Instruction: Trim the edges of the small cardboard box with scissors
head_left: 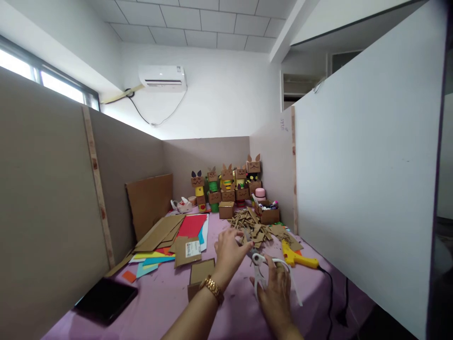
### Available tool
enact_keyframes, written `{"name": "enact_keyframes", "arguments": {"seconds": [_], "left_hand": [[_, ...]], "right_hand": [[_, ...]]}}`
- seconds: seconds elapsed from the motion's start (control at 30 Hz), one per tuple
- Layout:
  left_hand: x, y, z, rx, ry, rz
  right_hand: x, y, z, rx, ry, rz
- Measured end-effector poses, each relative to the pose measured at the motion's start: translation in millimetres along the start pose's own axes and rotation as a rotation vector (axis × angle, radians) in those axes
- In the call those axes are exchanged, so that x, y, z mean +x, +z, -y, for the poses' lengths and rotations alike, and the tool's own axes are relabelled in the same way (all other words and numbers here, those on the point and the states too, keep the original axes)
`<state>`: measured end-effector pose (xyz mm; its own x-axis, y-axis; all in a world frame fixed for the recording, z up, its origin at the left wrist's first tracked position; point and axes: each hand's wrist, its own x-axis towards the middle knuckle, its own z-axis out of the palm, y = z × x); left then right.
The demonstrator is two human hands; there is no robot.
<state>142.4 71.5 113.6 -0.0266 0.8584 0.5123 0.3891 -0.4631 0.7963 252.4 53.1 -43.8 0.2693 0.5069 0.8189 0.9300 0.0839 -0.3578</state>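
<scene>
White-handled scissors are in my right hand, its fingers wrapped round the handles and the blades pointing forward and left. Beside the blades, my left hand has thumb and fingers curled together at the blade tips; whatever is between them is too small to tell. A gold watch is on my left wrist. Partly behind that wrist stands a small cardboard box. Just beyond both hands lies a heap of cardboard strips.
A yellow glue gun with a black cord lies at the right. Cardboard sheets, coloured paper and a black tablet are at the left. Cardboard animal figures and a pen box stand at the back. Partitions flank the table.
</scene>
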Motion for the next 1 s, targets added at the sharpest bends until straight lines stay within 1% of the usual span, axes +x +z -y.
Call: {"name": "enact_keyframes", "arguments": {"seconds": [0.07,0.13,0.2,0.27,0.3,0.37,0.43,0.5,0.6,0.7,0.8,0.9,0.93,1.0], "left_hand": [[4,0.9,-1,-0.019,0.004,0.024],[13,-7.3,0,-0.067,-0.001,0.014],[24,-25.4,3,-0.113,-0.027,-0.038],[31,-49.7,9,-0.137,-0.072,-0.092],[32,-62.2,14,-0.142,-0.101,-0.095],[26,-83.5,29,-0.159,-0.147,-0.078],[13,-95.8,47,-0.170,-0.246,-0.087],[-4,-98.4,64,-0.181,-0.372,-0.099],[-28,-92.5,80,-0.259,-0.508,-0.006],[-46,-89.1,80,-0.363,-0.563,0.084],[-61,-92.1,76,-0.445,-0.573,0.121],[-79,-96.2,78,-0.575,-0.573,0.080],[-85,-97.6,81,-0.674,-0.604,0.023],[-98,-100.9,87,-0.833,-0.710,-0.011]], "right_hand": [[0,-1,0,0.007,-0.016,0.002],[1,-3,0,0.026,-0.023,0.009],[2,-4,-2,0.061,-0.011,0.018],[3,-6,-4,0.101,0.018,0.029],[4,-6,-5,0.117,0.033,0.036],[4,-7,-6,0.138,0.044,0.063],[5,-7,-7,0.145,0.038,0.090],[5,-7,-7,0.149,0.031,0.111],[4,-7,-8,0.158,0.036,0.120],[4,-7,-9,0.186,0.051,0.130],[5,-8,-9,0.220,0.057,0.143],[6,-10,-10,0.282,0.073,0.160],[6,-12,-10,0.333,0.105,0.175],[0,-17,-8,0.474,0.224,0.217]]}}
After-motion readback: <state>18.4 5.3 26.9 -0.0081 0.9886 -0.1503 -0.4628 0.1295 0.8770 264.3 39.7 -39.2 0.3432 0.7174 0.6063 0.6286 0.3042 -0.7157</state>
